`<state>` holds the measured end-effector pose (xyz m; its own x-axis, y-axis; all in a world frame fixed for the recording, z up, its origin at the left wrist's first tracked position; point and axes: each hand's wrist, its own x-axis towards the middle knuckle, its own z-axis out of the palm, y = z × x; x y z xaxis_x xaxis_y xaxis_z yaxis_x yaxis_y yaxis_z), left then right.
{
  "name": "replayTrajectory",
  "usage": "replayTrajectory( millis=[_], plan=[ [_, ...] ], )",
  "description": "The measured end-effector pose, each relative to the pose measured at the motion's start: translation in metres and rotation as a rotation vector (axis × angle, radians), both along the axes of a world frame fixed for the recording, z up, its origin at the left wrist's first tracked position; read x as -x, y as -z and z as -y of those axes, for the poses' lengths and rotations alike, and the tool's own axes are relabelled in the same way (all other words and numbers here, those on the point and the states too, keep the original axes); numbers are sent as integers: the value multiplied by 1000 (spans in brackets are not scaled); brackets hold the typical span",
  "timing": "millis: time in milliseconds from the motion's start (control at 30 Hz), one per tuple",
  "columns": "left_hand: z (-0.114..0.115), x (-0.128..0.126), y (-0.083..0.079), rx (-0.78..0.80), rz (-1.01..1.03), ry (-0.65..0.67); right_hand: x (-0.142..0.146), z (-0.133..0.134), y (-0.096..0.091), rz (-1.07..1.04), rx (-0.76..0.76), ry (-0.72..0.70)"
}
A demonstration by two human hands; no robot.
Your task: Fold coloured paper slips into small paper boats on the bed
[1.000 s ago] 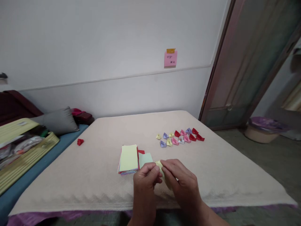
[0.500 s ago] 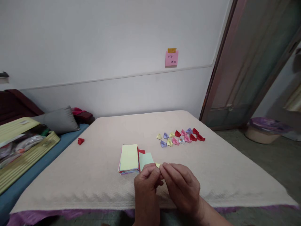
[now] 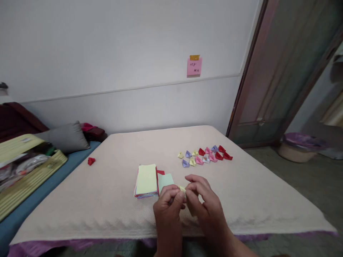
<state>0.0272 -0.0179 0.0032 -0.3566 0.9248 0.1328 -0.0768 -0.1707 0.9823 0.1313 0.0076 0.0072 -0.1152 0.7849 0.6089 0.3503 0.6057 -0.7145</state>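
Observation:
Between my two hands is a small folded piece of pale yellow paper (image 3: 182,189), mostly covered by fingers. My left hand (image 3: 169,201) pinches it between thumb and fingers. My right hand (image 3: 205,201) grips its other side with thumb and forefinger, the remaining fingers lifted and curled. Just beyond my left hand lies a light green sheet (image 3: 166,180), and beside it a stack of coloured paper (image 3: 146,179) with a pale yellow sheet on top. A bit of red paper (image 3: 160,172) sticks out behind the stack.
Several folded paper boats (image 3: 199,160) in yellow, purple, pink, red and white stand in two rows on the cream-covered table (image 3: 128,146). One red folded paper (image 3: 91,161) lies far left. A pink note (image 3: 194,67) is taped to the wall. A yellow bag (image 3: 50,167) sits left.
My right hand's fingers have lifted and spread apart somewhat, showing more of the yellow paper. My left hand stays nearly in place. The view has shifted slightly.

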Motion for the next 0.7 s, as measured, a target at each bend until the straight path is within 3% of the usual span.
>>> replayTrajectory(
  millis=[467,600,700],
  plan=[
    [2,-2,-2,-64,-54,23,-7,-6,4,216,-490,127],
    [3,-1,-1,-71,-86,23,-7,-6,6,213,-487,101],
    [2,-2,-1,-75,-104,16,-7,-4,3,161,-306,7]
  ],
)
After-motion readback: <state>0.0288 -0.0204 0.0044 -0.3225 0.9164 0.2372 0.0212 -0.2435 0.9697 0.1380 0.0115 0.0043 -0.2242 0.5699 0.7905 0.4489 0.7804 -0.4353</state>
